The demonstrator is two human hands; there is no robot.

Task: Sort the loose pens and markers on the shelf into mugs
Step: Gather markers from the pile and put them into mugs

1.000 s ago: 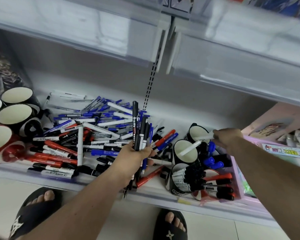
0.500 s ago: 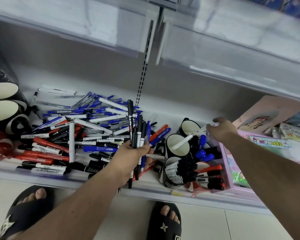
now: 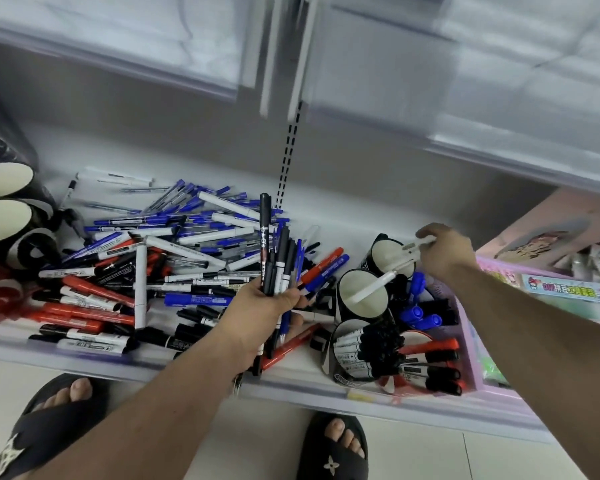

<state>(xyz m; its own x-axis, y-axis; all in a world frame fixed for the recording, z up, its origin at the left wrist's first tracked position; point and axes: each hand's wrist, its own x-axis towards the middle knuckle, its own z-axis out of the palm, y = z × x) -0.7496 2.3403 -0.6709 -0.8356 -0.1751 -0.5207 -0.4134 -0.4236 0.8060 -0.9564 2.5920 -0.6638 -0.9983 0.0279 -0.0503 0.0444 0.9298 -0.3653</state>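
since the earlier frames the right hand [image 3: 442, 252] is sitting further back over the rear mug [image 3: 390, 254], its fingers pinched together on a white pen [image 3: 414, 244] held across that mug's rim, while the left hand [image 3: 269, 299] is keeping its fist clamped around a bundle of pens [image 3: 278, 251] that is fanning upward above the shelf [image 3: 326, 386].

writing is showing on many barrels, and on the tallest black pen in the bundle, but all of it is too small or blurred for reading. a colourful label [image 3: 561, 289] on the pink box [image 3: 478, 358] at the right is carrying printed characters that are equally unclear.

another white pen [image 3: 371, 288] is leaning in the middle mug [image 3: 359, 296], just in front of the rear one. a front mug [image 3: 357, 351] is lying towards the viewer, packed with black-capped markers, and beside it a red mug [image 3: 420, 362] is holding red and black ones. blue-capped markers [image 3: 418, 311] are standing behind these.

the loose pile [image 3: 146, 265] of blue, red, black and white pens and markers is spreading over the left and middle of the shelf, crossing at every angle. empty mugs [image 3: 4, 209], white inside and dark outside, are lining the left edge. the left forearm is covering part of the shelf front. two black slippers [image 3: 333, 448] are showing on the tiled floor below.
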